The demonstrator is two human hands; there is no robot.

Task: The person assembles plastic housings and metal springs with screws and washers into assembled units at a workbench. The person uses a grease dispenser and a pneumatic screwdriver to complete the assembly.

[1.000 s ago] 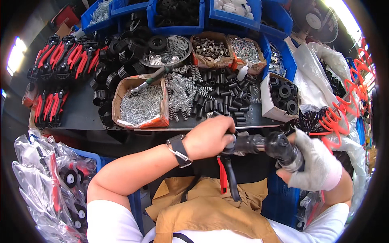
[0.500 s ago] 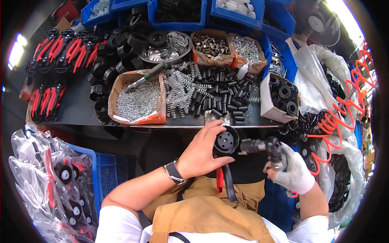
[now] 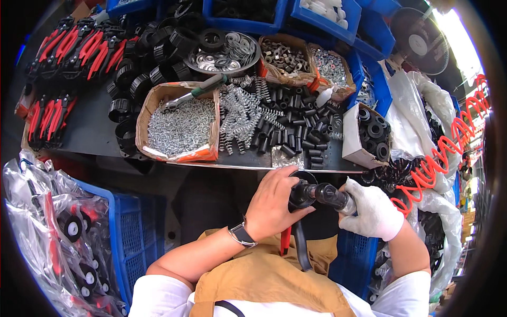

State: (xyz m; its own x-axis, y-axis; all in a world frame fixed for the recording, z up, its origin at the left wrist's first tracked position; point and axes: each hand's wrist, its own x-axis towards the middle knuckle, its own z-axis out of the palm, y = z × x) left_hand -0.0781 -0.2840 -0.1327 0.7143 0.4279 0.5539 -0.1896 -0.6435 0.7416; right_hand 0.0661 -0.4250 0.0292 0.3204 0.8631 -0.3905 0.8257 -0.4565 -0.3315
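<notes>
Nearest to my view spreads the brown apron [image 3: 264,280]; just past it, the bare left hand [image 3: 272,203] has its fingers and thumb curled about the round black part [image 3: 300,195], which sits between the hands, short of the front edge of the counter [image 3: 90,119]; a red handle [image 3: 285,240] and a black handle [image 3: 302,245] hang below it, apparently joined to it; the gloved right hand [image 3: 372,208] is closed round a dark angled driver [image 3: 332,196], whose nose seems to meet the part; if that driver tilts, I judge it could slip and strike the bare thumb, while a loose left grip could let the part spin; beyond the glove runs the red coiled hose [image 3: 443,164], and a snag there might tug the driver askew, if they are connected; on the counter, black sleeves [image 3: 296,127] and springs [image 3: 240,116] lie near the edge, where a knuckle's knock could roll some off; farther back stand blue bins [image 3: 245,24].
</notes>
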